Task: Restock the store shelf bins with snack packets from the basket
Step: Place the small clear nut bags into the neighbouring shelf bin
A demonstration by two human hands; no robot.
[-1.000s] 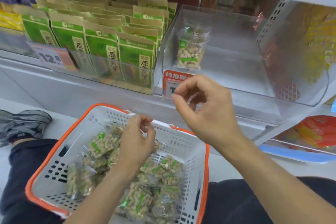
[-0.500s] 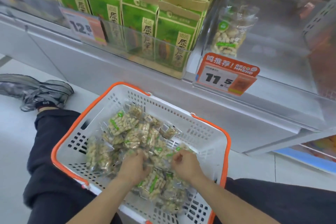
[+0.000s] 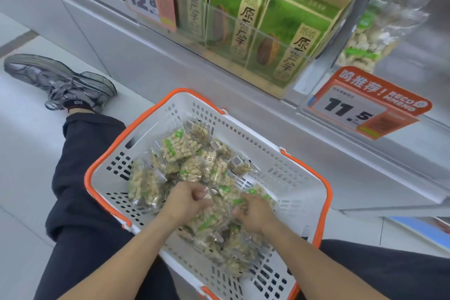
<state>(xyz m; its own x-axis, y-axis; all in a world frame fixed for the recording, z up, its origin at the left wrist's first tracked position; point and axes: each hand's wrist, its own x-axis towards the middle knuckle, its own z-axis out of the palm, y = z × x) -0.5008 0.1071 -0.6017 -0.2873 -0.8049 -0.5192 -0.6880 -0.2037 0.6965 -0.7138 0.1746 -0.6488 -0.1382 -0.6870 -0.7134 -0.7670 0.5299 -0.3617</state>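
Observation:
A white basket with an orange rim (image 3: 299,175) sits between my legs, holding several clear snack packets (image 3: 180,146) of pale nuts with green labels. Both hands are down in the pile. My left hand (image 3: 188,198) has its fingers curled round the clear edge of a packet. My right hand (image 3: 254,213) grips another packet, its fingers dug into the heap. Up on the shelf, one packet of the same kind (image 3: 375,31) stands in the clear bin (image 3: 414,56) at the upper right, behind the 11.5 price tag (image 3: 365,107).
Green and tan seed bags (image 3: 267,19) fill the neighbouring bin behind a 12.8 price tag (image 3: 148,0). The grey shelf front (image 3: 170,56) runs diagonally above the basket. My dark trouser legs flank the basket; a grey shoe (image 3: 60,80) lies at the left on the pale floor.
My right hand came down from the shelf bin into the basket. Both hands now grip packets in the pile. The view has tilted down toward the basket.

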